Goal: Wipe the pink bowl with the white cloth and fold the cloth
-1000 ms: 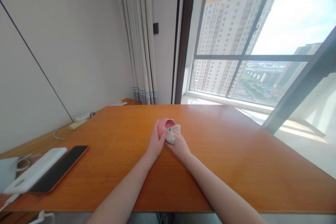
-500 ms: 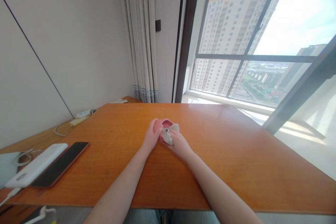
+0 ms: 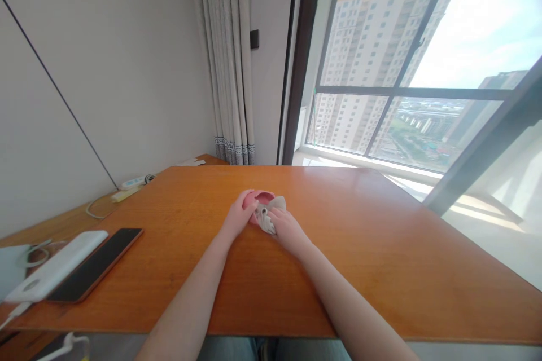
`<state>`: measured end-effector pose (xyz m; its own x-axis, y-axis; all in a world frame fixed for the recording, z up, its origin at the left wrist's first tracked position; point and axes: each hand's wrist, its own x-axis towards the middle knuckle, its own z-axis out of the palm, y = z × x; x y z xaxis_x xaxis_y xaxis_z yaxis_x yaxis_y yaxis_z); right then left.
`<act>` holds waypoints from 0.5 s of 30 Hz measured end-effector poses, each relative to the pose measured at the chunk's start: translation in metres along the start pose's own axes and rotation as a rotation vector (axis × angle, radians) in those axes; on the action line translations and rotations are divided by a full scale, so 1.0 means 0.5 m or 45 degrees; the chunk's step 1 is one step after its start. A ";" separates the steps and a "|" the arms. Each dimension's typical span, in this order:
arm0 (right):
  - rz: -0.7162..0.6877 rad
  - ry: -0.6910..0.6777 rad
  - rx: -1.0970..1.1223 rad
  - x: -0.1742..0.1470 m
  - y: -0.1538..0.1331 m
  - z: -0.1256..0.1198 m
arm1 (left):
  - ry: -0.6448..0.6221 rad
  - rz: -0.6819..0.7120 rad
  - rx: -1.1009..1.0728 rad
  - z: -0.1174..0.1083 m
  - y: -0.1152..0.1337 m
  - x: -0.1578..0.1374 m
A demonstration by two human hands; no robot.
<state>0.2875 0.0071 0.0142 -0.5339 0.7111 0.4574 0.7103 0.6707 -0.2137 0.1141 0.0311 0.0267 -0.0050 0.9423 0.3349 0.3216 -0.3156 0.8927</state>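
Over the middle of the wooden table [image 3: 178, 271], my left hand [image 3: 240, 215] is closed on the left side of a small pink hollow thing [image 3: 263, 196]. Its opening shows at the top, but its exact kind is hard to make out. My right hand [image 3: 289, 228] grips a crumpled light grey cloth [image 3: 266, 223], with the fingers pressed together. The cloth lies against the front and right of the pink thing, and part of it seems to go into the opening. Both hands hide much of the two items.
On the left of the table lie a black phone [image 3: 96, 264] and a white power bank [image 3: 59, 265] with a cable. A power strip [image 3: 133, 183] sits at the back left by the wall. A curtain [image 3: 232, 67] and a large window [image 3: 406, 67] stand behind.
My left hand and the pink thing have shifted slightly to the left. The cloth and my right hand have moved a little the same way, still at the pink thing.
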 end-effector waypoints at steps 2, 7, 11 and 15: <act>0.047 0.016 -0.020 -0.005 0.002 0.002 | 0.047 -0.052 -0.069 0.019 -0.005 -0.007; 0.152 0.115 0.019 -0.012 0.011 0.019 | 0.067 0.004 -0.173 0.079 -0.022 -0.029; 0.103 0.073 0.057 -0.003 0.006 0.021 | 0.074 0.047 -0.083 0.054 -0.020 -0.017; 0.004 -0.013 0.028 0.001 -0.003 0.009 | 0.011 0.066 0.046 0.005 -0.007 -0.006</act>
<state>0.2844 0.0075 0.0107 -0.5362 0.7153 0.4482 0.7020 0.6727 -0.2339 0.1151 0.0296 0.0219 0.0045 0.9238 0.3828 0.3553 -0.3593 0.8629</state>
